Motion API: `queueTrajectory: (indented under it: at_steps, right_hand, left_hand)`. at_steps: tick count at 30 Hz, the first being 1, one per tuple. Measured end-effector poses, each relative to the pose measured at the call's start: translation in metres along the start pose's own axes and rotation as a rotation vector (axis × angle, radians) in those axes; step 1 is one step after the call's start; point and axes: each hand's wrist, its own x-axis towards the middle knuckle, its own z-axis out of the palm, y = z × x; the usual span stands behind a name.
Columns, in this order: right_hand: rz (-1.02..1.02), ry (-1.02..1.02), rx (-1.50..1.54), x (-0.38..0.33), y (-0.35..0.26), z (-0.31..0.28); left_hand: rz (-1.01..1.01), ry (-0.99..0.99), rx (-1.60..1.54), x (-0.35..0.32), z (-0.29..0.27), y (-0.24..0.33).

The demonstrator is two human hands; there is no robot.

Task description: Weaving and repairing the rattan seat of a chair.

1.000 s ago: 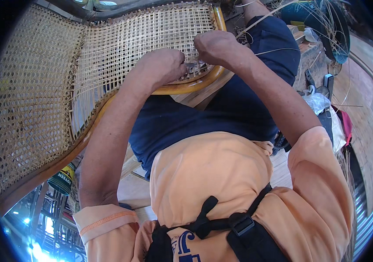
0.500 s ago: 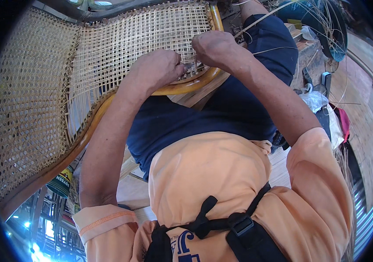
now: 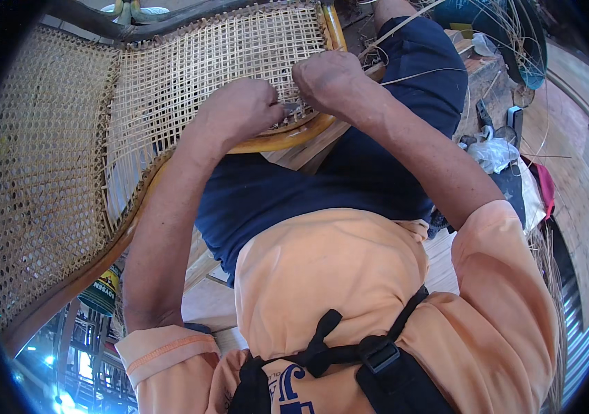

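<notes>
A chair with a pale woven cane seat (image 3: 191, 76) rests over my lap, edged by a glossy yellow-brown curved rail (image 3: 284, 143). My left hand (image 3: 239, 110) is closed at the seat's near corner, with a small greyish thing at its fingertips, too hidden to name. Close by on the right, my right hand (image 3: 325, 79) is curled into a fist over the weave; what its fingers grip is hidden. Loose strand ends stick out where the seat meets the denser cane back (image 3: 53, 159).
Long loose cane strands (image 3: 415, 24) cross near my right knee toward a dark green container (image 3: 525, 48). Clear plastic bags (image 3: 493, 153) and small tools lie on the right. A green can (image 3: 100, 291) stands below the chair back at left.
Both hands have shifted slightly left while staying closed at the seat corner. The chair has also moved a little to the left and up.
</notes>
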Motion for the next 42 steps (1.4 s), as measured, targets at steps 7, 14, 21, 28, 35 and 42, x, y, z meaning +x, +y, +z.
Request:
queueTrajectory:
  at_steps: [7,14,21,28,35,42]
  right_hand:
    - [-0.059,0.171,0.355,-0.019,0.011,-0.005]
    - [0.095,-0.083,0.138,-0.011,0.01,-0.001]
    - [-0.001,-0.127,0.052,0.001,0.017,-0.002]
    - [0.047,-0.214,-0.026,-0.001,0.001,-0.015]
    - [0.045,-0.158,-0.015,-0.004,0.004,-0.003]
    - [0.023,-0.163,0.112,0.006,0.018,0.003]
  left_hand:
    - [0.009,0.023,0.143,0.001,-0.003,0.012]
    - [0.042,0.058,0.117,0.006,0.004,0.004]
    - [-0.019,0.052,0.158,-0.003,0.006,0.012]
    - [-0.022,0.104,0.184,-0.006,0.014,0.008]
    - [-0.011,0.145,0.159,-0.009,0.015,0.009]
    - [0.001,0.069,0.178,-0.001,0.008,0.008]
